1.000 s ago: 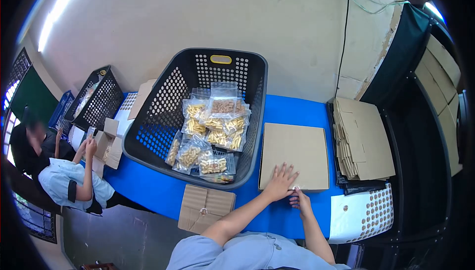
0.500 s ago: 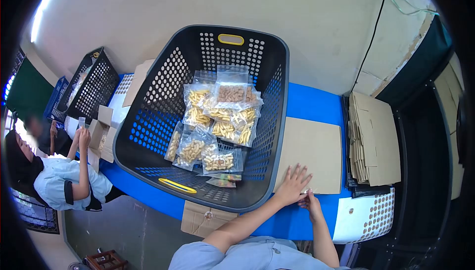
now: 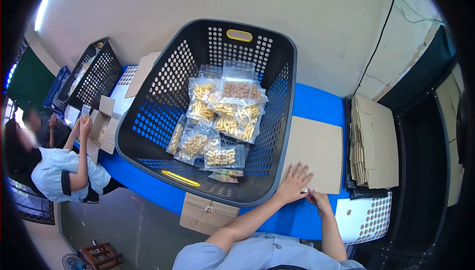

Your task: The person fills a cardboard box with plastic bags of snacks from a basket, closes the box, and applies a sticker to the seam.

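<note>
A flat sheet of brown cardboard lies on the blue table at the right of the large black basket. My left hand rests on its lower part with the fingers spread. At the sheet's lower edge, my right hand is pinched beside my left fingertips; something small and pale shows at its fingertips, too small to make out. The basket holds clear bags of yellow snacks, bags of pale curled pieces and a bag of brown pieces.
Folded cardboard is stacked at the right, near a sticker sheet. Another cardboard piece juts below the basket. At the left, a co-worker handles something beside an open box; another person sits behind. More baskets stand there.
The view has shifted slightly. My right hand has turned a little at the cardboard's lower edge, while my left hand stays spread on the sheet. The co-worker's hands have lowered slightly.
</note>
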A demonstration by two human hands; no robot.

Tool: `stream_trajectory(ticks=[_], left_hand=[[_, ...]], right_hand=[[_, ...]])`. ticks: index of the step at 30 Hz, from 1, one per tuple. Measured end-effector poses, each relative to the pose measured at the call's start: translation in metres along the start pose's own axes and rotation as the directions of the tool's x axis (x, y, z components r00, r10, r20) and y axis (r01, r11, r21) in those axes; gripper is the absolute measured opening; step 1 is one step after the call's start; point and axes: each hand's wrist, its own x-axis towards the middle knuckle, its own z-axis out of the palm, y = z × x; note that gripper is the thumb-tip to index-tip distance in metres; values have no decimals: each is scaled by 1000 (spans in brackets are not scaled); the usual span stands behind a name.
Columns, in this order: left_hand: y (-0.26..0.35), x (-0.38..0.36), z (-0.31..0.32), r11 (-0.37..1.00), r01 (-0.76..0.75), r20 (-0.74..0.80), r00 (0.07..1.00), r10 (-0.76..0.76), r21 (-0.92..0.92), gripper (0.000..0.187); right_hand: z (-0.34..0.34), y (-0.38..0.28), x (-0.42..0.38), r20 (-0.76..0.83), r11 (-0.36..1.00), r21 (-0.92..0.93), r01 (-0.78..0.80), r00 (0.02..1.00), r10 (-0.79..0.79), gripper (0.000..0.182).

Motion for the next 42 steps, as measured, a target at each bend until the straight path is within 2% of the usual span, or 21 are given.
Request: stream_trajectory(ticks=[4, 6, 7, 10, 12, 14, 16, 17, 19, 20, 22, 23, 26, 28, 30, 32, 33, 36, 42], left_hand=[[1, 0, -3, 999, 4, -8, 1000, -4, -33, 78], [0, 1, -3, 999, 2, 9, 1000, -2, -35, 77], [0, 1, -2, 1000, 8, 5, 1000, -8, -29, 77], [-2, 4, -2, 999, 12, -6, 1000, -12, -37, 76], [3, 1, 1, 998, 17, 2, 1000, -17, -58, 76], [0, 4, -2, 999, 16, -15, 1000, -17, -43, 76], [0, 5, -2, 999, 15, -6, 1000, -15, -36, 76], [0, 5, -2, 999, 21, 4, 1000, -20, -40, 76], [0, 5, -4, 999, 18, 20, 1000, -17, -30, 76], [0, 5, -4, 1000, 18, 30, 999, -17, -24, 75], [0, 6, -1, 999, 17, 11, 1000, -17, -37, 75], [-1, 5, 0, 999, 13, -7, 1000, -13, -50, 75], [-2, 5, 8, 998, -5, -29, 1000, 4, -56, 74], [-3, 5, 9, 999, -2, -41, 999, 0, -53, 74], [-3, 6, 13, 998, -10, -66, 998, 6, -66, 74], [-4, 6, 6, 998, -8, -36, 999, 5, -60, 74], [-4, 5, 4, 999, -12, 4, 1000, 12, -50, 74], [-4, 4, 7, 998, -10, -39, 999, 7, -58, 75], [-5, 1, 6, 996, -12, -50, 999, 8, -90, 75]], right_hand=[[-27, -10, -2, 43, 996, -86, 15, 999, -12, 49], [-31, -20, -3, 56, 989, -72, -132, 989, 136, 55], [-29, -23, -3, 55, 988, -71, -135, 989, 139, 55], [-17, -25, -3, 7, 977, -114, -182, 983, 184, 61], [-11, -13, -2, -88, 983, -131, -126, 989, 115, 60], [-9, -6, 1, -81, 983, -59, -175, 982, 170, 61], [-2, -10, -2, -80, 974, 104, -200, 975, 208, 68], [1, -12, -1, -77, 974, 111, -199, 975, 208, 68], [3, -14, 0, -58, 978, -30, -205, 977, 203, 59], [3, -16, -1, -56, 978, -31, -207, 977, 206, 59], [4, -25, -5, -34, 993, -56, -103, 994, 102, 57], [1, -26, -4, -23, 993, -58, -102, 995, 101, 57], [-16, -20, 1, 47, 983, -85, -160, 985, 164, 55], [-18, -24, 0, 5, 971, -65, -230, 973, 231, 53], [-9, -23, -2, -15, 978, -88, -192, 981, 191, 54], [-2, -9, 1, 20, 974, -214, -76, 996, 82, 57], [2, -6, 3, 18, 963, -244, -115, 992, 123, 60], [3, -5, 4, 55, 971, -154, -183, 980, 194, 52], [-18, -17, -6, 99, 973, -163, -164, 978, 181, 54]])
